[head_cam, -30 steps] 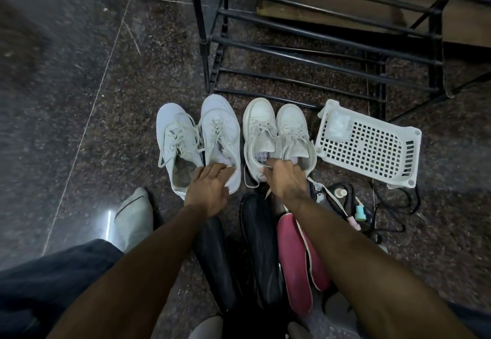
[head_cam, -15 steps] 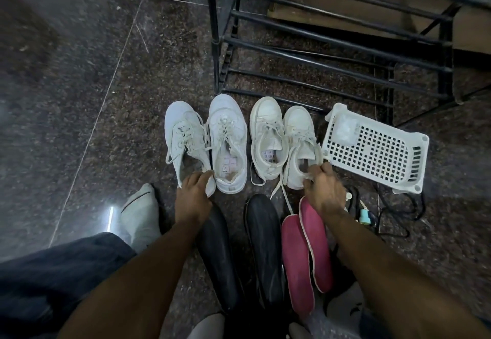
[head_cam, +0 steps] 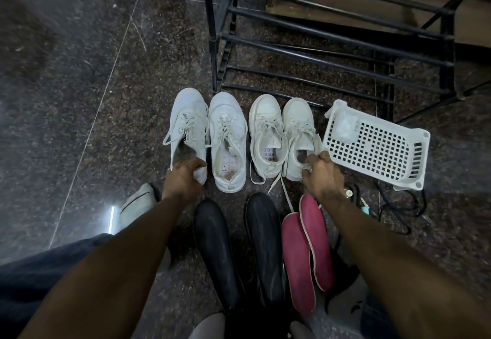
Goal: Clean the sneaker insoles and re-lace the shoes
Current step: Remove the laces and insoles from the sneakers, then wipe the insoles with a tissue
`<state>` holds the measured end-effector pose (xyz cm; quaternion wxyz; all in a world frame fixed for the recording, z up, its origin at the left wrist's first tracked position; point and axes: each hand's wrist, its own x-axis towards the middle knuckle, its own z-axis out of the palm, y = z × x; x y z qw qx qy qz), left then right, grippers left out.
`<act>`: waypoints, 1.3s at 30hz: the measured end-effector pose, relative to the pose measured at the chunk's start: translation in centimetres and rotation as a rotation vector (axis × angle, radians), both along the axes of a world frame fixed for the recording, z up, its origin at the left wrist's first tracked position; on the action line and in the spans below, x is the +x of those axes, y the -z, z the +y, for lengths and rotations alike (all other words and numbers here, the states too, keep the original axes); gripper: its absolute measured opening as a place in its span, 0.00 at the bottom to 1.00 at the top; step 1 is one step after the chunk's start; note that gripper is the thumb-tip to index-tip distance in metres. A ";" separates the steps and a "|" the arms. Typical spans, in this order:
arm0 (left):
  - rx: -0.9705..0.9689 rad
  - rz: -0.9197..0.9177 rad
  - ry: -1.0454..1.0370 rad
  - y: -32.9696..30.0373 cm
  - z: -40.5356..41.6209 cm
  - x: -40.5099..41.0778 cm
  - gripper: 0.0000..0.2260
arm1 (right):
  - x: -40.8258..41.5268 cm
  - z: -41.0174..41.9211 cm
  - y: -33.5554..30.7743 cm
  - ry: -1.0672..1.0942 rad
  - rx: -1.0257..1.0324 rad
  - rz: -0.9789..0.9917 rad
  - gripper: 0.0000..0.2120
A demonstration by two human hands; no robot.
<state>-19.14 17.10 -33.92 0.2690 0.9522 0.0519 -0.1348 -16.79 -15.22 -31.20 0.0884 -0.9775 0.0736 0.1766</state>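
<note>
Several white sneakers stand in a row on the dark floor, toes pointing away from me. My left hand (head_cam: 184,176) grips the heel of the leftmost sneaker (head_cam: 188,128). Beside it stands a second sneaker (head_cam: 228,139) with its lining showing. My right hand (head_cam: 320,175) grips the heel collar of the rightmost sneaker (head_cam: 299,136), next to another sneaker (head_cam: 267,136). Loose laces trail toward me from the right pair. Two black insoles (head_cam: 218,251) and two pink insoles (head_cam: 308,243) lie on the floor near me.
A white perforated plastic basket (head_cam: 377,147) lies to the right of the shoes. A black metal shoe rack (head_cam: 318,46) stands behind them. Dark cords and a small bottle (head_cam: 366,209) lie near my right wrist. My socked foot (head_cam: 138,204) rests at the left.
Both hands moved outward: the left from the second sneaker to the leftmost one's heel, the right from between the right pair to the rightmost sneaker's heel.
</note>
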 end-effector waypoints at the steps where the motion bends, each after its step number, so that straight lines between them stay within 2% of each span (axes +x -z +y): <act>1: 0.059 0.003 0.001 -0.1 -0.2 0.0 0.21 | -0.1 0.0 -0.1 0.010 0.024 0.001 0.14; 4: 0.132 -0.084 -0.070 -0.6 -1.6 -0.3 0.18 | -0.4 -0.6 -0.6 0.056 0.128 -0.017 0.14; 6: 0.084 -0.222 -0.119 -1.3 -3.1 -0.3 0.18 | -0.5 -1.5 -1.0 0.105 0.192 -0.067 0.12; 9: 0.002 -0.349 -0.037 -2.3 -5.9 0.5 0.18 | 0.1 -3.2 -1.7 0.183 0.201 -0.101 0.08; 12: -0.047 -0.324 0.162 -3.4 -9.4 1.9 0.19 | 1.7 -5.3 -2.1 0.244 0.155 -0.078 0.07; 17: 0.119 -0.134 0.533 -3.9 -15.4 4.2 0.24 | 5.7 -9.3 -1.6 0.320 0.126 -0.061 0.09; 20: 0.203 -0.039 0.673 -2.5 -16.9 4.8 0.29 | 8.1 -10.5 -0.9 0.352 0.164 -0.067 0.13; 22: 0.214 -0.010 0.708 -1.2 -17.0 4.7 0.31 | 9.3 -10.7 -0.2 0.327 0.165 -0.102 0.15; 25: 0.209 -0.059 0.738 0.7 -16.3 4.3 0.34 | 10.6 -10.4 1.0 0.268 0.101 -0.089 0.17; 29: 0.191 -0.150 0.731 1.5 -16.0 4.1 0.37 | 11.3 -9.9 2.2 0.305 -0.002 -0.074 0.14; 35: 0.188 -0.099 0.735 1.4 -16.3 4.1 0.39 | 11.9 -9.4 3.2 0.301 -0.072 -0.122 0.09; 39: 0.171 -0.073 0.725 0.8 -16.2 4.2 0.38 | 11.3 -9.4 3.3 0.367 -0.006 -0.232 0.09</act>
